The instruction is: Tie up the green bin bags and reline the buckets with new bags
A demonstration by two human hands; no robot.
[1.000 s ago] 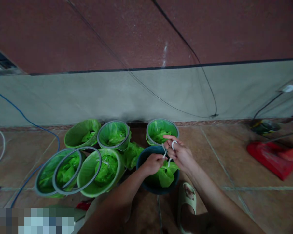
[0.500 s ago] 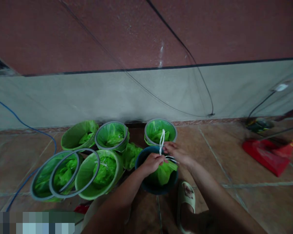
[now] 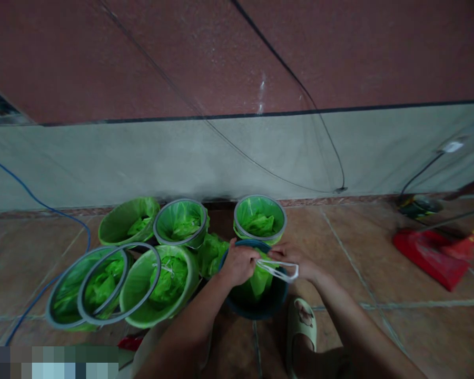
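Note:
A dark blue bin point(image 3: 256, 313) stands on the floor in front of me, with a green plastic bag point(image 3: 260, 284) gathered inside it. My left hand point(image 3: 240, 264) is closed on the bag's gathered top over the bin's left side. Opposite it, my right hand point(image 3: 290, 258) has bent fingers pinching at the same gathered top; the exact hold is partly hidden. From between the fingertips a white drawstring point(image 3: 278, 270) loops out to the right, across the right hand.
Green-lined bins, among them a grey-rimmed one point(image 3: 259, 217) behind and a pale green one point(image 3: 160, 284) to the left, stand near the wall. A loose grey ring point(image 3: 119, 246) lies across two bins. A red dustpan point(image 3: 428, 258) is at right; a blue cable point(image 3: 31, 192) at left.
Both hands have shifted, the left one rising slightly and the right one lowering. The drawstring loop, upright before, now points right. The bag's top has drawn in toward the fingers.

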